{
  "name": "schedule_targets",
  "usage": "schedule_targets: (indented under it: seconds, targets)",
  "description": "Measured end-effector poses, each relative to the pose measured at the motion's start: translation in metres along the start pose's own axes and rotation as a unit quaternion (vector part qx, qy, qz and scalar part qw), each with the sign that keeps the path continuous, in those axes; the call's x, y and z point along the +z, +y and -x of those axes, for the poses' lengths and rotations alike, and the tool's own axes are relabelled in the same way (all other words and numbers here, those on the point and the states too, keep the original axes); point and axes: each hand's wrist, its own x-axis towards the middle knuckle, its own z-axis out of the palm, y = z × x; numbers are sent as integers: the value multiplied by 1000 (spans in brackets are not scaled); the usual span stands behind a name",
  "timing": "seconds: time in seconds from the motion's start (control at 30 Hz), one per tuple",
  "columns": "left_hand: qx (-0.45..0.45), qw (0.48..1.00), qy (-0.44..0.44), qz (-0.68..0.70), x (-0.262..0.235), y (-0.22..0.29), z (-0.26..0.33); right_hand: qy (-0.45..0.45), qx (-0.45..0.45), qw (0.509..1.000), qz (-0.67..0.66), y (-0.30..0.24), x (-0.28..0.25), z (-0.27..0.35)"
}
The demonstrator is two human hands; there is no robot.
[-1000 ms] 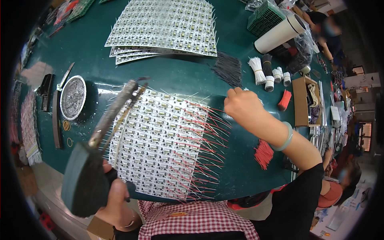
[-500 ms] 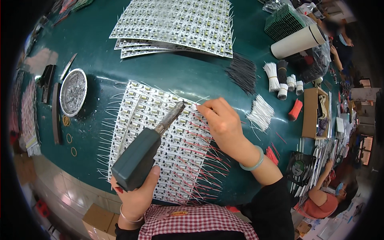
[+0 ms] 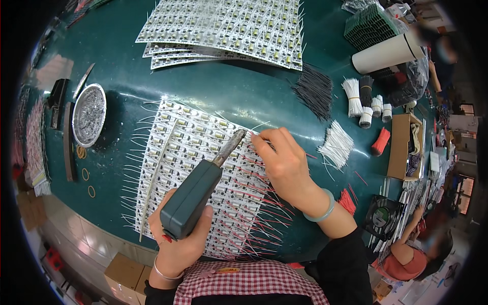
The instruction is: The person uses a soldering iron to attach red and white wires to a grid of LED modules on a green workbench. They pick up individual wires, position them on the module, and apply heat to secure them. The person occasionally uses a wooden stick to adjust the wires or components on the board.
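Observation:
My left hand (image 3: 185,246) is wrapped round the dark green body of a soldering gun (image 3: 192,195). The gun's metal tip reaches the upper right corner of a white panel of small circuit boards (image 3: 213,229). At that corner, close to the tip, the thumb and forefinger of my right hand (image 3: 285,160) are pinched together. A thin red wire (image 3: 311,155) pokes out past this hand and seems held in it; its other end is hidden by the fingers. White wires fringe the panel's left edge, red wires (image 3: 264,218) its right. A thin pale strip (image 3: 160,178) lies across the panel.
Stacked wired panels (image 3: 218,30) lie at the far side. Leftward stand a foil-like bowl of solder scraps (image 3: 90,116) and rubber bands (image 3: 85,174). To the right are black wires (image 3: 312,91), white wires (image 3: 336,145), a white tumbler (image 3: 384,55) and a cardboard box (image 3: 401,147). Co-workers sit beyond.
The soldering gun and my left hand have moved right and a little up, bringing the tip nearer my right fingertips. My right hand has barely shifted; the whole view has moved slightly.

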Motion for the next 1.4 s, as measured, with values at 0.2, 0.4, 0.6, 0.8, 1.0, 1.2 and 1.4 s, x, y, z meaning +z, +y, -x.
schedule_targets:
  seconds: [0.2, 0.4, 0.6, 0.8, 1.0, 1.2, 1.4]
  targets:
    - [23, 1000, -8, -18, 2, -2, -3, 6, -2, 1000, -1, 0, 2, 0]
    - [29, 999, -10, -18, 3, -6, -3, 7, -1, 1000, 5, -1, 1, -2]
    - [30, 999, -4, -16, 6, -6, -4, 4, 0, 1000, 7, -1, 1, -2]
    - [39, 999, -10, -30, 5, -9, -4, 6, 37, 999, -11, -6, 0, -3]
    - [58, 997, -3, -53, 3, -4, -5, -2, 5, 1000, 4, -2, 1, -2]
    - [28, 999, 8, -34, -3, -6, 1, 4, 5, 1000, 11, -1, 1, -1]
    - [36, 999, 12, -27, -4, -5, 3, -1, 12, 1000, 5, -3, 0, -2]
